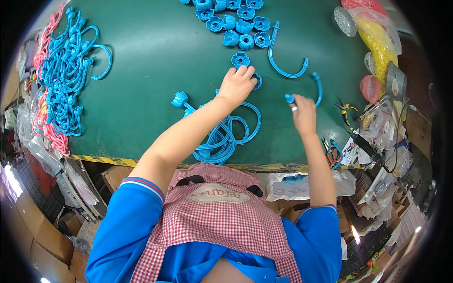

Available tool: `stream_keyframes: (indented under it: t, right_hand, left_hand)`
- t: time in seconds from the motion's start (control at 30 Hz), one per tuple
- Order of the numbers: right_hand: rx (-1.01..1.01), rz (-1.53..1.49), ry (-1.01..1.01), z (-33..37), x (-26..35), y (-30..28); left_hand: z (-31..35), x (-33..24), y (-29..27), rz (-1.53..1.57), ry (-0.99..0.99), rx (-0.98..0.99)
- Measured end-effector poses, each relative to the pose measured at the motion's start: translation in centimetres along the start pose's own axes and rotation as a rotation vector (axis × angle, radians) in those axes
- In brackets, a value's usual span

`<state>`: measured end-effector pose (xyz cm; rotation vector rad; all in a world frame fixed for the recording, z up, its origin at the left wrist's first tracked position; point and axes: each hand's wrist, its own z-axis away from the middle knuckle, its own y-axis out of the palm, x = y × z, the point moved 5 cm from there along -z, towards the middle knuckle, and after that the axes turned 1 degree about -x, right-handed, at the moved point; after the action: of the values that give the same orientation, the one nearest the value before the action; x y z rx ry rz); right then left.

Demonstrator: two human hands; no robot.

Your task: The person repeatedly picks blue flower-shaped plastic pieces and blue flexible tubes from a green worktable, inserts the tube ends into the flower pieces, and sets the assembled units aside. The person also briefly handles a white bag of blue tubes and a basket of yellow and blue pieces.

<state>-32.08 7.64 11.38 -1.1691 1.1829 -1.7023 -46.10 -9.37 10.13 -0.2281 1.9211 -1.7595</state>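
Observation:
My left hand (237,86) reaches over the middle of the table with its fingers curled. A blue flower-shaped cup (256,81) shows at its thumb side, partly hidden by the hand and seemingly gripped. Just beyond the fingertips lies another blue flower-shaped cup (240,60). To the right, my right hand (305,113) is closed around a curved blue tube (319,89); the tube's knobbed end pokes out left of the fingers. A ring is on one finger. Below my left forearm lies a coil of blue tubes (222,141) with a flower-shaped end (180,99).
Several blue flower cups (245,26) cluster at the far side, beside a loose curved tube (283,70). Tangled blue tubes (66,70) and pink ones (56,141) lie at the left. Pliers (347,107), cutters (328,147) and a yellow bag (377,45) are at the right.

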Motion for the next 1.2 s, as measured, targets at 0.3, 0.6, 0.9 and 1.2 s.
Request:
stream_keyframes:
  t: [0.3,0.6,0.9,1.2]
  right_hand:
    - [-0.126,-0.371,-0.031,0.9,11.1,-4.5]
    - [0.634,-1.064,0.289,1.2,14.0,-0.3]
    - [-0.209,-0.130,0.153,-10.3,3.8,3.4]
    - [-0.207,-0.981,0.290,1.0,8.2,-4.9]
  left_hand:
    - [3.4,-0.8,-1.8,1.855,-0.806,-0.070]
    - [9.0,-0.1,-6.2,1.246,-0.495,0.224]
    - [-1.0,3.9,-2.7,-0.008,-0.087,-0.088]
    - [2.2,5.8,-2.0,1.883,-1.050,-0.135]
